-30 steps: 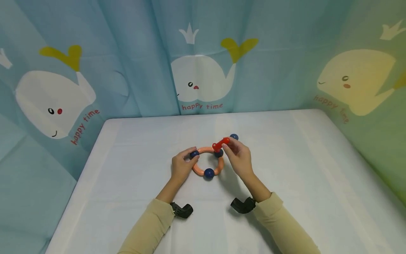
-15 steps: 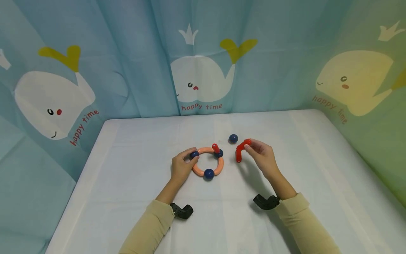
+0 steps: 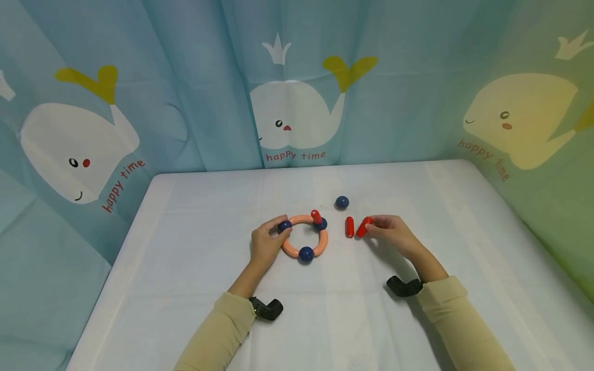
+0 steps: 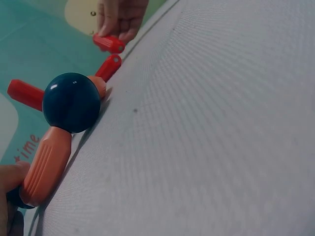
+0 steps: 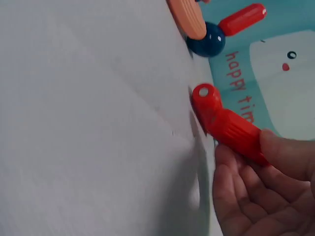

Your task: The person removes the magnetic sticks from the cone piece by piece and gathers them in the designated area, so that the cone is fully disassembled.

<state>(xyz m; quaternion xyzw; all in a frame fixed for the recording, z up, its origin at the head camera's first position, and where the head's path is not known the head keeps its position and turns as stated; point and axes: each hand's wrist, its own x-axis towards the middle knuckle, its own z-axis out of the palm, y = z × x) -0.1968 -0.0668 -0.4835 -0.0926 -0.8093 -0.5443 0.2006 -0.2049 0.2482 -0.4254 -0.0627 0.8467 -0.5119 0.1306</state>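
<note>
A ring of curved orange rods [image 3: 323, 238] joined by dark blue balls [image 3: 306, 254] lies on the table. My left hand [image 3: 267, 242] grips it at the left ball, thumb and fingers on either side. From the ring's far right ball a red rod [image 3: 316, 216] sticks up at a slant. My right hand [image 3: 394, 233] pinches another red rod [image 5: 241, 135] between thumb and fingers, tilted close over the table. Just left of that lies a third red rod [image 3: 350, 227], a pale round spot showing on its end in the right wrist view.
A loose dark blue ball [image 3: 342, 202] sits on the white table [image 3: 209, 216], beyond the red rods. A blue curtain [image 3: 199, 103] printed with whales hangs behind the table's far edge. Each wrist carries a black camera mount [image 3: 405, 286].
My right hand has moved right from the ring with two joined red rods and lowered them. One now lies apart on the table, the other stays pinched. My left hand has not moved.
</note>
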